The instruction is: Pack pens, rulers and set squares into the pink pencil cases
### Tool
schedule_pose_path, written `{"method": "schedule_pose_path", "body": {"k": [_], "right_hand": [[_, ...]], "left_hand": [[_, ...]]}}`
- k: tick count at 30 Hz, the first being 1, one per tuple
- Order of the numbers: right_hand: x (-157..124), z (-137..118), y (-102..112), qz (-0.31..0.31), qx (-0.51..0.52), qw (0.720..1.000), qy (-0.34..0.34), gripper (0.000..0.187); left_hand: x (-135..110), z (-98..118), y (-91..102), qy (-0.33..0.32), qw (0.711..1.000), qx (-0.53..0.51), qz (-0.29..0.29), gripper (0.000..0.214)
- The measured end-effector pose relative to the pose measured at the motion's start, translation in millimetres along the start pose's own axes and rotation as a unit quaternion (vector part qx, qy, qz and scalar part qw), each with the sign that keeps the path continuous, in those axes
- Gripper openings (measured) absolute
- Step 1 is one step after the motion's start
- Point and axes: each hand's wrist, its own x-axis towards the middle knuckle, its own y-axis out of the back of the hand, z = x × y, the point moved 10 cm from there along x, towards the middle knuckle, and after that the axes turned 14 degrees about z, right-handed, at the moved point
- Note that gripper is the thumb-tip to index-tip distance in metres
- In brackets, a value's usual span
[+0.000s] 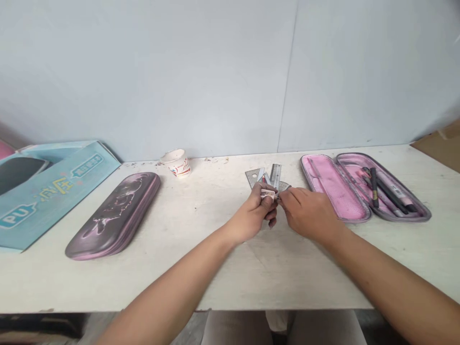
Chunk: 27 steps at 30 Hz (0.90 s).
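Head view: the left hand pinches what appears to be an eraser, though fingers partly hide it. The right hand is narrowly closed, its fingertips at the same item. Steel rulers lie just behind the hands on the desk. Pens lie in the open pink case to the right; a closed case lies left.

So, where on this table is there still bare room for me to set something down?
Free patches: the white tabletop in front of the left hand and right hand, and between the closed pencil case and the left hand. It is crowded at the metal rulers by the hands and around the open pink pencil case.
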Motion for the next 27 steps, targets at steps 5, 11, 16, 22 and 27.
{"method": "schedule_pose_path", "body": {"k": [5,11,16,22,27], "right_hand": [[-15,23,-35,-0.154,0.297,0.904,-0.265,0.033],[-35,21,-58,-0.263,0.438,0.759,-0.402,0.038],[-1,19,-20,-0.095,0.093,0.980,-0.150,0.022],[-17,26,-47,-0.189,0.254,0.910,-0.268,0.033],[-30,29,-61,-0.239,0.393,0.805,-0.376,0.041]], "left_hand": [[-1,-1,1.9,-0.063,0.989,0.133,-0.001,0.014],[4,-6,4.9,-0.070,0.981,0.180,0.003,0.014],[13,-15,8.8,0.017,0.999,0.002,0.039,0.013],[9,-17,6.7,0.004,0.998,0.062,0.015,0.011],[11,-19,4.7,-0.015,0.993,0.117,0.015,0.012]]}}
